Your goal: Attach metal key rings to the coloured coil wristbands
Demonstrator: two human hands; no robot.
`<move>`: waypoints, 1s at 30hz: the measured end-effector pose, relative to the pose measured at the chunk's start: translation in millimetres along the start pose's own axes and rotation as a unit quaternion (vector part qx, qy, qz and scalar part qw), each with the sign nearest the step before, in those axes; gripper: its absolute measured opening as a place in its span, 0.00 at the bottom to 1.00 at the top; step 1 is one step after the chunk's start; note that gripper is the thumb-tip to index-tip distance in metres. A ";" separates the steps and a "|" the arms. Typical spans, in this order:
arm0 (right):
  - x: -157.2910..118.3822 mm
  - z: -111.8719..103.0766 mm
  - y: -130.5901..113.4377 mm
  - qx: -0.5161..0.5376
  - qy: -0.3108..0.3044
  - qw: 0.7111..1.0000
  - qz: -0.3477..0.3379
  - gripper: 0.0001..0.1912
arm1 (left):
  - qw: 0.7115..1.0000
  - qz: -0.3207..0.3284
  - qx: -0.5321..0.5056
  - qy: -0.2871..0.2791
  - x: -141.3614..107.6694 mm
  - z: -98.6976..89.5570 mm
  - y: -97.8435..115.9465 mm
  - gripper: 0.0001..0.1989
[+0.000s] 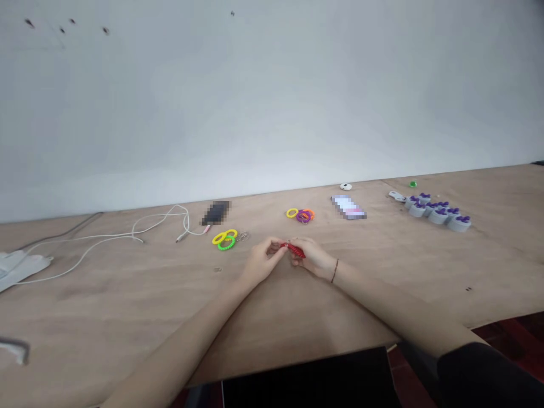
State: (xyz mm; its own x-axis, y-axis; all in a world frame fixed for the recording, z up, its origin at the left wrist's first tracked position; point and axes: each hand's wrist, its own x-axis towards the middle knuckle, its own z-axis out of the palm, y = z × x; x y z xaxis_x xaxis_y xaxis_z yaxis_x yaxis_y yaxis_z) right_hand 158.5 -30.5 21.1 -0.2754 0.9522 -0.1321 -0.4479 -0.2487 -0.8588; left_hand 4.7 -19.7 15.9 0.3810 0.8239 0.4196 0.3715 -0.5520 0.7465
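Note:
A red coiled band (296, 251), like the spiral wrist coils on the table, is held between my two hands above the table's middle. My left hand (262, 262) pinches its left end, where a small shiny bit shows by the fingertips. My right hand (315, 258) curls round the other end, its fingers partly hidden. Left of my hands lie yellow coils and a green coil (226, 243), with small metal rings (243, 236) beside them. Beyond my hands is a group with a yellow coil (292, 213), a purple coil (303, 216) and an orange one.
A dark phone (216, 213) and white cables (140, 231) lie to the left, with a white power strip (25, 266) at the edge. On the right are a bright-screened phone (348, 207), a white case (345, 186) and several grey cups with purple tops (437, 215). A wall stands behind.

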 end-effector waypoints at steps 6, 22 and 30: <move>-4.0 6.7 8.3 0.044 0.014 0.999 -0.016 0.11 | 1.000 -0.004 -0.016 -0.006 -2.5 2.1 4.9 0.10; -1.0 -24.8 -16.7 -0.502 -0.118 0.815 -0.265 0.08 | 0.994 -0.020 -0.012 -0.110 0.9 -11.2 0.4 0.13; -1.0 -19.5 -9.3 -0.421 -0.057 0.878 -0.220 0.09 | 0.998 -0.008 0.014 -0.068 1.1 -8.4 -1.6 0.11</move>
State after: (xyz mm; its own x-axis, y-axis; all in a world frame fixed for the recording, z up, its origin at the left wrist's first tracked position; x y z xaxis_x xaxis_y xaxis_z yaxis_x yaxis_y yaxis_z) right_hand 179.5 -25.7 19.5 -0.3389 0.8873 0.3127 0.2415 0.4033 -0.8826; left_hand -2.6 -16.8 19.5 0.4859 0.8085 0.3321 0.4011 -0.5439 0.7371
